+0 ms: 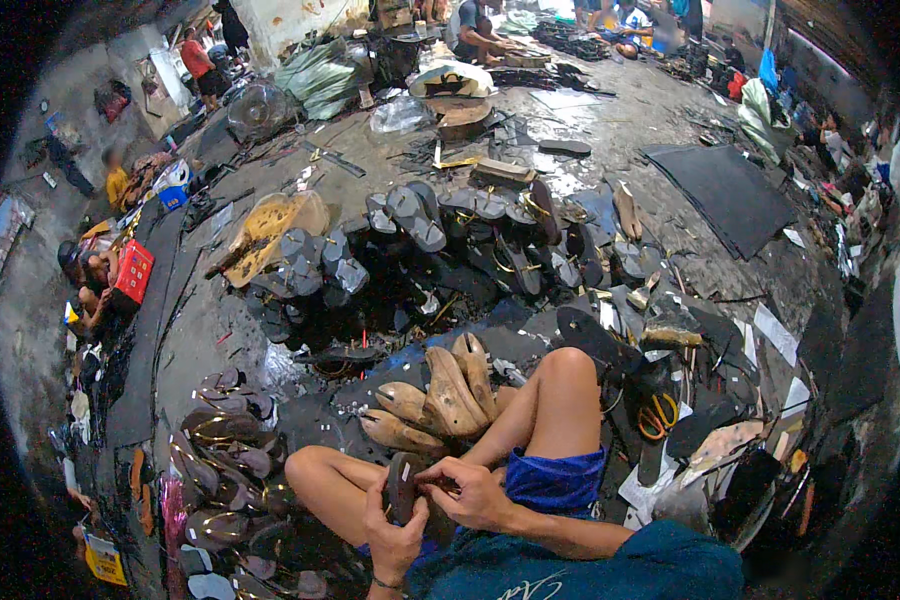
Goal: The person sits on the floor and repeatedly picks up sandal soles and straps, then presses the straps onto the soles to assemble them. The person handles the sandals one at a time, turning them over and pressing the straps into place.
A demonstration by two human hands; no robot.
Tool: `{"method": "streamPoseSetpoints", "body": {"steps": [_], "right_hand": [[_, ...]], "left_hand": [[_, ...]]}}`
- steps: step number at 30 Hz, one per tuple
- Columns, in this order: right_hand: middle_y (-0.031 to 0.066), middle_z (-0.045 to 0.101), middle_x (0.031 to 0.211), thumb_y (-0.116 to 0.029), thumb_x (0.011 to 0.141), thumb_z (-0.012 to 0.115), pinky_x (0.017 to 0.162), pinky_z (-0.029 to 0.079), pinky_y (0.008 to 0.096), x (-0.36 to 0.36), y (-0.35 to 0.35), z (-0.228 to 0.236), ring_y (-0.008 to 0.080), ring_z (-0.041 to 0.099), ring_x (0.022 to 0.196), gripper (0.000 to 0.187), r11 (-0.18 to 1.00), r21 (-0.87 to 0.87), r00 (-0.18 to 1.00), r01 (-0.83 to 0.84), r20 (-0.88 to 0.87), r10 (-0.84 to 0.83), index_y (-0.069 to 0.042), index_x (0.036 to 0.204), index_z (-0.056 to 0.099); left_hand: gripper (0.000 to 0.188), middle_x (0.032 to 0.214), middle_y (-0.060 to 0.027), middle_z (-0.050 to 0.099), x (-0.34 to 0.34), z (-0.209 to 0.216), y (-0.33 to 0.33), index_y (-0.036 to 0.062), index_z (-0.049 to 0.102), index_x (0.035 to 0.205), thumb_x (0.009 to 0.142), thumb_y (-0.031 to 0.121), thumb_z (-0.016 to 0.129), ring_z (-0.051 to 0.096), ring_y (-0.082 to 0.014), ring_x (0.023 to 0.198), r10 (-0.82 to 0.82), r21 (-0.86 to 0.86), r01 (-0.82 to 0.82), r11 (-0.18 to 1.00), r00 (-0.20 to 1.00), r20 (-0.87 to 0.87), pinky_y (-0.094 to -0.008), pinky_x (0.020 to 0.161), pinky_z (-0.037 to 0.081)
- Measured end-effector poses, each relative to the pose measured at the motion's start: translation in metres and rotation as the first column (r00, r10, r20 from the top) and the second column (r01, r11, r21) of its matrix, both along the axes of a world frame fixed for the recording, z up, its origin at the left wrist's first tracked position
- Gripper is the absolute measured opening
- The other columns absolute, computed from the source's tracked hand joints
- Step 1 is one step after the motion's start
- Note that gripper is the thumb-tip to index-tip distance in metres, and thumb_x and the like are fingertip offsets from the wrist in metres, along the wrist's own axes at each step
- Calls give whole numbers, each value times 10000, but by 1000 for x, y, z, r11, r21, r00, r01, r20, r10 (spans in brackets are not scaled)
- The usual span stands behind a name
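Note:
Just above my lap, my left hand [395, 540] is wrapped round a dark brown sandal [402, 487], which stands on end with its sole showing. My right hand [475, 495] is closed in a pinch at the sandal's right edge; whatever lies between its fingertips is too small to make out. Between my bent legs and beyond them lie several wooden shoe lasts [450, 395], their rounded toes pointing different ways. To my left a stack of brown sandals [230, 450] with shiny gold trim lies close to my knee.
A row of grey-soled sandals [410, 215] curves ahead of me. Orange-handled scissors [658, 416] lie right of my knee among scraps. Farther right is a large black sheet [720, 195]. A red box [133, 273] is beside a person at left; other people sit at the back.

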State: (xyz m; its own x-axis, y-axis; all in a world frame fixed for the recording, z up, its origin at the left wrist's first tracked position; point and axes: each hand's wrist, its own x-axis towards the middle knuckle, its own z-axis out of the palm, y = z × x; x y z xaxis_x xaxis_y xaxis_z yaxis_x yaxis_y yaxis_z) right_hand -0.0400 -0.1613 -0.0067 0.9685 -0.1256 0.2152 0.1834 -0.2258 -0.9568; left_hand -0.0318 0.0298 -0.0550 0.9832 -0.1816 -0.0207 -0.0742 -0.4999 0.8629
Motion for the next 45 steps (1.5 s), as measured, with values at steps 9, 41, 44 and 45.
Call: {"method": "streamPoseSetpoints", "body": {"steps": [9,41,44,45], "right_hand": [[96,629,907,-98,798,734,814,517,332,-38,-6,-18,220,634,846,292,961,-272,997,-56,33,67,2,1041,606],[212,452,1289,-249,663,811,978,399,449,111,-53,-118,406,460,1166,808,561,-793,945,-237,-321,-54,8,1316,412],[230,490,1222,-174,721,727,912,439,475,135,-61,-146,398,498,1112,635,648,-754,993,-108,-106,42,12,1260,448],[242,491,1216,-167,749,699,908,450,478,138,-43,-138,407,500,1103,599,604,-793,995,-82,-34,91,10,1264,447]], "left_hand": [[345,850,-117,606,-30,51,-21,-2,590,1053,776,161,714,623,-234,801,-54,-62,59,996,996,66,-342,702,507],[377,1020,-130,653,-29,-7,28,-2,584,1151,818,164,647,653,-250,904,-206,-664,-591,459,656,-726,-381,829,547],[531,1223,-168,577,-24,21,-18,-21,439,1311,815,56,615,627,-277,1031,-352,-837,-285,468,809,-472,-406,873,551],[527,1230,-170,572,-23,22,-17,-20,436,1314,829,67,621,624,-281,1040,-339,-831,-295,472,809,-480,-402,878,550]]}}
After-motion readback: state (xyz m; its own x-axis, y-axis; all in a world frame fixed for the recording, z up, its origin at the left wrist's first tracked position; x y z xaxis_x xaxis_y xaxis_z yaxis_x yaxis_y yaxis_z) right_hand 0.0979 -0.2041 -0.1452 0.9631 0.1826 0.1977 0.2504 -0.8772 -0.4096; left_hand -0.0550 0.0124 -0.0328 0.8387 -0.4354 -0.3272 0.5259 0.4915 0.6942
